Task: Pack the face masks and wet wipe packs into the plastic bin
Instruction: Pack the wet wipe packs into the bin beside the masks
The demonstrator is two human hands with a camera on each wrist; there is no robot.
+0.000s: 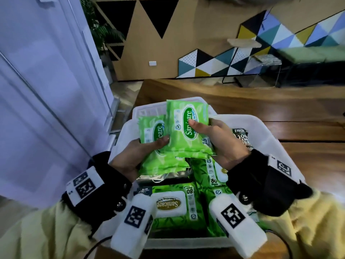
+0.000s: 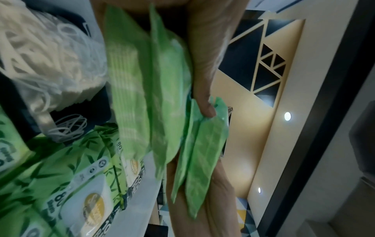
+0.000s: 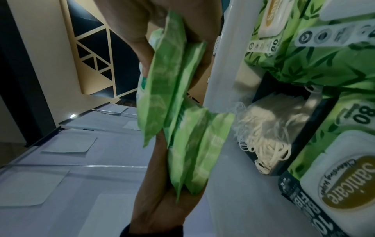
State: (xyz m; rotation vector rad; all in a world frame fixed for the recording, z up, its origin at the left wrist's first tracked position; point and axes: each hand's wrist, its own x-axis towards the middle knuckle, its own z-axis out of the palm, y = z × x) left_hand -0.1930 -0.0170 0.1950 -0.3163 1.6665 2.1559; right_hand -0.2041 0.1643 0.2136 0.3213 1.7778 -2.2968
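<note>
Head view is showing the plastic bin (image 1: 276,139) sitting on the wooden table (image 1: 280,109), already holding large wet wipe packs (image 1: 174,204) and a bag of face masks (image 1: 164,177). Above it, the left hand (image 1: 130,157) is gripping one stack of small green wipe packs (image 1: 151,133), thumb on top, while the right hand (image 1: 220,141) is pinching another stack (image 1: 186,128). Packing seems well along; the next move likely calls for lowering both stacks into a free gap.
</note>
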